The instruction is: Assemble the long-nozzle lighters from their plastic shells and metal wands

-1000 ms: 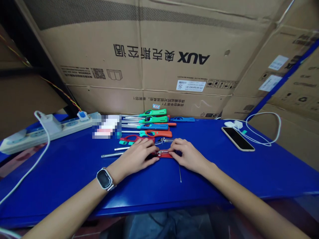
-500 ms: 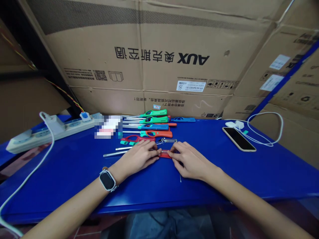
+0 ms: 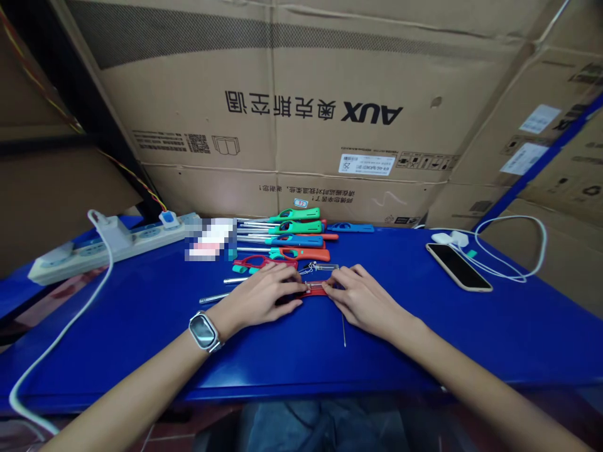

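A red lighter casing (image 3: 318, 292) lies on the blue table between my hands, with a clear narrow part in it. My left hand (image 3: 273, 294) pinches at its left end, fingers bent and largely covering that side. At the right end, the fingertips of my right hand (image 3: 360, 296) press on the casing and the clear part. Just beyond them lies a clear fuel tank (image 3: 326, 267) with thin white wires. A red casing half (image 3: 245, 262) with teal pieces rests behind my left hand. Beside that hand is a metal tube (image 3: 213, 299). A thin rod (image 3: 344, 333) pokes out below my right hand.
Several assembled lighters (image 3: 296, 241) in green, blue and orange lie in a row at the back. A phone (image 3: 459, 267) and white cable (image 3: 541, 251) are at the right. A power strip (image 3: 141, 233) stands at the left. A large cardboard box (image 3: 301, 69) walls off the back.
The view has shifted slightly, so everything sits a little further right. My left fingers have eased a bit, showing more of the casing. More of the thin rod shows below my right hand.
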`<state>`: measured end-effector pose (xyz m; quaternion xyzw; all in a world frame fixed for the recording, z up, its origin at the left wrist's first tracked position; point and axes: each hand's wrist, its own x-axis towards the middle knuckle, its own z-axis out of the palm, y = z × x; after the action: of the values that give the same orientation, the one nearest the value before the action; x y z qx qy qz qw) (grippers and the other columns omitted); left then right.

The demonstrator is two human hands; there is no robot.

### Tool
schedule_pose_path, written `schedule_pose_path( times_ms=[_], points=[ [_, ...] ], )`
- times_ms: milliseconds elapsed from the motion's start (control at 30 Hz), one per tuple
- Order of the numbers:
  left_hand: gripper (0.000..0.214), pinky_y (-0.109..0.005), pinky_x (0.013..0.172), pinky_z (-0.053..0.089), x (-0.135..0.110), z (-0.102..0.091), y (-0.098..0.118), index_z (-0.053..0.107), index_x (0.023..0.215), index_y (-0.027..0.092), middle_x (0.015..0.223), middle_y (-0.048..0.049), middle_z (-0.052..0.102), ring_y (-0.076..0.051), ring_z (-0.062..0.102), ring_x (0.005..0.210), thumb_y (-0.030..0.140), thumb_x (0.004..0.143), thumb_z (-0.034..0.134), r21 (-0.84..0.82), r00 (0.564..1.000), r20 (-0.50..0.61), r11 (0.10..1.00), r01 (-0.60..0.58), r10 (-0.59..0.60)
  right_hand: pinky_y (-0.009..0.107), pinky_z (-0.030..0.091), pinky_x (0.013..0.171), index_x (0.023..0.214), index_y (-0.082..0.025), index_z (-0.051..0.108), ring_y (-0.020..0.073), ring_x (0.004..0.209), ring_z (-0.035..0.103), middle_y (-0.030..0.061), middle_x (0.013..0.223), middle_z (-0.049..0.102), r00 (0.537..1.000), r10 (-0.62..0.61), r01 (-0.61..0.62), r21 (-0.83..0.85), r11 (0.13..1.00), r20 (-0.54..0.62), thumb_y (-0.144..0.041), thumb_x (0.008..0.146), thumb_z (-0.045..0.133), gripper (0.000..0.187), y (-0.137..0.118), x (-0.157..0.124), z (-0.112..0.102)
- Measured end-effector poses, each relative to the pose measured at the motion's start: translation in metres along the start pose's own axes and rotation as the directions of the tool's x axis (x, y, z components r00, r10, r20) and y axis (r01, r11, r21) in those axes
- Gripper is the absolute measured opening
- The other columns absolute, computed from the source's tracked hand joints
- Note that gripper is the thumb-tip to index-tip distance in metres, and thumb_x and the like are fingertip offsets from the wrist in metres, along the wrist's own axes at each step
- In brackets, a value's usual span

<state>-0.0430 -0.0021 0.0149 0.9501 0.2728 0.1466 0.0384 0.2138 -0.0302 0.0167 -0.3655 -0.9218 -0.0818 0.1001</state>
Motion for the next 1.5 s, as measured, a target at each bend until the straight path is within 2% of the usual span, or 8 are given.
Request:
schedule_pose_path(
  times_ms=[167, 333, 433, 633, 767, 933, 1100, 1500],
  points=[
    [0.026, -0.038, 0.094, 0.046, 0.000, 0.001, 0.000, 0.068, 0.115, 0.023, 0.111, -0.0075, 0.061, -0.023, 0.057, 0.105, 0.032, 0.098, 0.050, -0.011, 1.000, -0.003, 1.000, 0.006, -0.006, 0.037, 0.032, 0.079, 0.107, -0.017, 0.071, 0.0215, 0.094, 0.054, 0.0103, 0.101, 0.064, 1.000, 0.004, -0.004, 0.017, 1.000, 0.015, -0.017, 0.098, 0.046, 0.026, 0.000, 0.001, -0.003],
    [0.025, -0.040, 0.095, 0.046, 0.000, 0.001, 0.002, 0.068, 0.115, 0.023, 0.113, -0.0083, 0.060, -0.024, 0.056, 0.106, 0.032, 0.097, 0.052, -0.032, 1.000, -0.031, 0.999, 0.004, -0.005, 0.039, 0.033, 0.081, 0.087, -0.018, 0.074, 0.0232, 0.096, 0.055, 0.0106, 0.100, 0.063, 0.997, 0.074, -0.074, 0.029, 0.997, 0.002, -0.027, 0.097, 0.050, 0.027, -0.004, 0.016, -0.015],
    [0.026, -0.040, 0.098, 0.046, 0.001, 0.001, 0.004, 0.066, 0.117, 0.023, 0.118, -0.0083, 0.059, -0.025, 0.056, 0.109, 0.033, 0.095, 0.056, -0.093, 0.998, -0.054, 0.995, 0.022, -0.027, 0.037, 0.035, 0.079, 0.079, -0.017, 0.071, 0.0222, 0.093, 0.056, 0.0101, 0.097, 0.062, 0.996, 0.091, -0.091, 0.042, 0.995, 0.007, -0.025, 0.095, 0.053, 0.026, -0.006, 0.031, -0.018],
    [0.027, -0.039, 0.099, 0.047, -0.003, -0.008, -0.005, 0.062, 0.119, 0.022, 0.116, -0.0073, 0.061, -0.023, 0.057, 0.111, 0.024, 0.094, 0.052, -0.215, 0.982, -0.105, 0.968, 0.133, -0.158, 0.029, 0.037, 0.065, 0.095, -0.018, 0.067, 0.0140, 0.072, 0.058, 0.0053, 0.098, 0.062, 0.990, 0.127, -0.135, 0.182, 0.974, 0.055, -0.024, 0.092, 0.055, 0.013, -0.006, 0.053, -0.013],
    [0.025, -0.038, 0.094, 0.049, -0.007, -0.012, -0.018, 0.065, 0.114, 0.021, 0.111, -0.0072, 0.063, -0.023, 0.060, 0.104, 0.022, 0.093, 0.052, -0.198, 0.975, -0.052, 0.959, 0.203, -0.217, 0.026, 0.034, 0.058, 0.098, -0.022, 0.066, 0.0164, 0.077, 0.062, 0.0030, 0.095, 0.066, 0.983, 0.160, -0.176, 0.223, 0.959, 0.086, -0.028, 0.090, 0.061, 0.012, -0.008, 0.056, -0.009],
    [0.019, -0.034, 0.085, 0.050, -0.008, -0.007, -0.023, 0.070, 0.101, 0.020, 0.100, -0.0064, 0.065, -0.021, 0.062, 0.094, 0.023, 0.094, 0.053, -0.145, 0.980, -0.011, 0.970, 0.197, -0.201, 0.025, 0.034, 0.058, 0.095, -0.023, 0.070, 0.0163, 0.079, 0.064, 0.0030, 0.096, 0.068, 0.983, 0.143, -0.167, 0.241, 0.956, 0.112, -0.029, 0.090, 0.062, 0.011, -0.012, 0.065, -0.005],
    [0.019, -0.031, 0.076, 0.049, -0.006, -0.004, -0.022, 0.069, 0.093, 0.020, 0.093, -0.0057, 0.064, -0.020, 0.061, 0.087, 0.022, 0.094, 0.050, -0.120, 0.982, -0.014, 0.975, 0.185, -0.188, 0.025, 0.034, 0.059, 0.091, -0.023, 0.071, 0.0168, 0.083, 0.064, 0.0021, 0.097, 0.070, 0.984, 0.133, -0.161, 0.277, 0.947, 0.117, -0.020, 0.089, 0.061, 0.010, -0.015, 0.072, 0.003],
    [0.012, -0.035, 0.079, 0.048, -0.007, -0.003, -0.018, 0.062, 0.090, 0.018, 0.095, -0.0063, 0.064, -0.022, 0.059, 0.089, 0.021, 0.094, 0.051, -0.109, 0.974, -0.008, 0.968, 0.225, -0.228, 0.026, 0.028, 0.058, 0.094, -0.020, 0.065, 0.0155, 0.075, 0.062, 0.0031, 0.097, 0.068, 0.983, 0.163, -0.180, 0.271, 0.946, 0.084, -0.019, 0.093, 0.054, 0.011, -0.020, 0.065, 0.010]
  ],
)
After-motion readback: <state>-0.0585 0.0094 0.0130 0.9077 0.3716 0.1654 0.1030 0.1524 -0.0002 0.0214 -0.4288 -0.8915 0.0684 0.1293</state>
